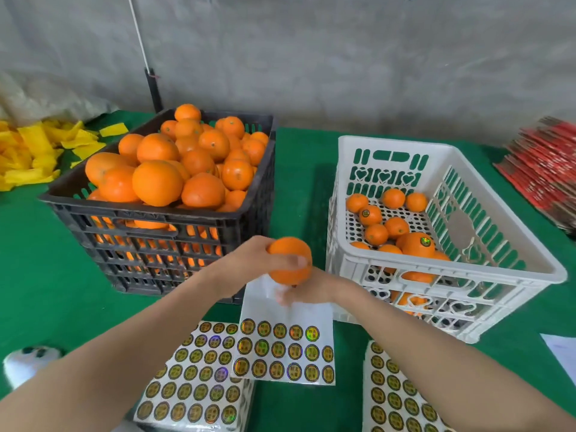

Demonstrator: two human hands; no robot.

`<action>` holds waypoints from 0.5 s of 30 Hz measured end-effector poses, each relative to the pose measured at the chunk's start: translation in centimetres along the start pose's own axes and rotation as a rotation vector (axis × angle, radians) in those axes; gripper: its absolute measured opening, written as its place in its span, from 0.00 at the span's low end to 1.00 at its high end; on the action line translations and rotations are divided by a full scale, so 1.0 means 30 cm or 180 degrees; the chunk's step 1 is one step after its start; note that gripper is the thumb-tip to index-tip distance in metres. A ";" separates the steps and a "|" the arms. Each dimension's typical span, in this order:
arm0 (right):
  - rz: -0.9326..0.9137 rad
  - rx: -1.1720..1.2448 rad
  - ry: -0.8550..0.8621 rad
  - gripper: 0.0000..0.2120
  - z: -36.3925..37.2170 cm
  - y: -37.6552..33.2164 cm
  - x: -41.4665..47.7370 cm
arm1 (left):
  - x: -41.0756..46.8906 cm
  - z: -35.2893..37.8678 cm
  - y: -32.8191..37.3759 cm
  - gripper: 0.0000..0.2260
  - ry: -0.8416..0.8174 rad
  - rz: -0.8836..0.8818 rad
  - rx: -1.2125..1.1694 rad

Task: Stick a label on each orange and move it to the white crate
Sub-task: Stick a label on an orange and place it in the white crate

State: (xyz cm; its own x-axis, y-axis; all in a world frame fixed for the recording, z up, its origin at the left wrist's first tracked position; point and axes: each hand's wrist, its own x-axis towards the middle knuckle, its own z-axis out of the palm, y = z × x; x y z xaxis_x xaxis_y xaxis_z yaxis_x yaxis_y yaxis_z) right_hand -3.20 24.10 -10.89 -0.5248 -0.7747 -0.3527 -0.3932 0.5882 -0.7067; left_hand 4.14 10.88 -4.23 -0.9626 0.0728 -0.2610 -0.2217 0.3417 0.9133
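Left hand (249,263) curled round one smooth, round orange (288,249), held above green cloth counter (46,275). Right hand (304,289) blurred beneath the fruit; grip unclear. At 6 o'clock, three glossy label sheets (283,353) of round stickers. At 10, one slatted black crate (156,226), heaped. At 3, one perforated white crate (436,269): roughly ten oranges, two visibly labelled.

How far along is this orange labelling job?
Early days. About a dozen oranges lie in the white crate, some showing labels. The left hand holds one orange above the sticker sheet, the right hand blurred beneath it. The black crate is heaped full.
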 end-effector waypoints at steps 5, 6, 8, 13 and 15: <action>-0.0313 -0.0373 0.0255 0.03 -0.085 -0.082 -0.053 | -0.004 -0.047 -0.025 0.35 -0.0660 -0.0213 0.0162; -0.0352 -0.0399 0.0410 0.05 -0.087 -0.086 -0.057 | -0.003 -0.058 -0.030 0.35 -0.0675 -0.0244 0.0119; -0.0364 -0.0222 0.0726 0.14 -0.089 -0.088 -0.071 | -0.009 -0.074 -0.041 0.35 -0.0617 -0.0266 -0.0027; -0.0706 0.0481 0.1909 0.13 -0.076 -0.038 -0.126 | -0.029 -0.114 -0.091 0.47 -0.0147 -0.0159 -0.0696; -0.0500 0.0909 0.1829 0.13 -0.053 -0.019 -0.140 | -0.041 -0.134 -0.101 0.50 -0.0038 -0.0080 -0.0948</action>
State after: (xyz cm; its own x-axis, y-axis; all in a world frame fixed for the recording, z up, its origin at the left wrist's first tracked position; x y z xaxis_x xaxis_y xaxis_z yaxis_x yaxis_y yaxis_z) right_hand -1.97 27.38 -8.03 -0.8280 -0.5526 0.0955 -0.3238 0.3321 -0.8859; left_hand 5.36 5.99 -5.41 -0.9548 0.0794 -0.2866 -0.2830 0.0536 0.9576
